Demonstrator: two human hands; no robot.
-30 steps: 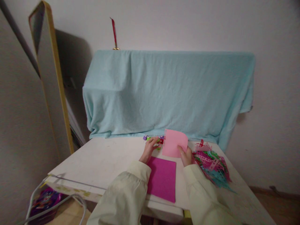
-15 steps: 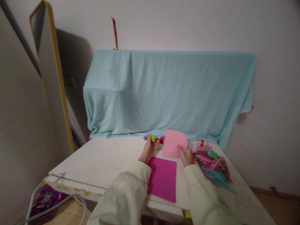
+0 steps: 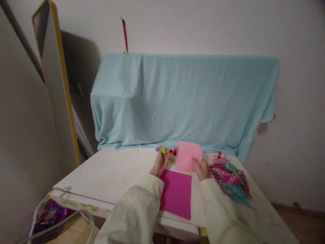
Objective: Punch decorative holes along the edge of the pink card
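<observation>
My right hand (image 3: 201,169) holds a light pink sheet (image 3: 188,155) upright by its lower right corner; a row of small punched holes runs down its left edge. My left hand (image 3: 160,163) is raised a little off the white table (image 3: 109,176) and pinches a small green punch (image 3: 165,150) between thumb and fingers. Several other small punches, purple (image 3: 157,148), red (image 3: 174,152) and green (image 3: 172,159), lie just behind and beside it. A magenta sheet (image 3: 176,193) lies flat between my forearms.
A heap of punched paper strips (image 3: 230,179) in pink, green and blue lies at the right. A light blue cloth (image 3: 182,98) drapes a bulky thing at the table's back. A yellow-framed mirror (image 3: 54,78) leans at the left; wire-frame and purple item (image 3: 48,217) sit on the floor.
My left hand has picked the green punch from the group on the table and lifted it slightly. The pink sheet in my right hand has hardly moved.
</observation>
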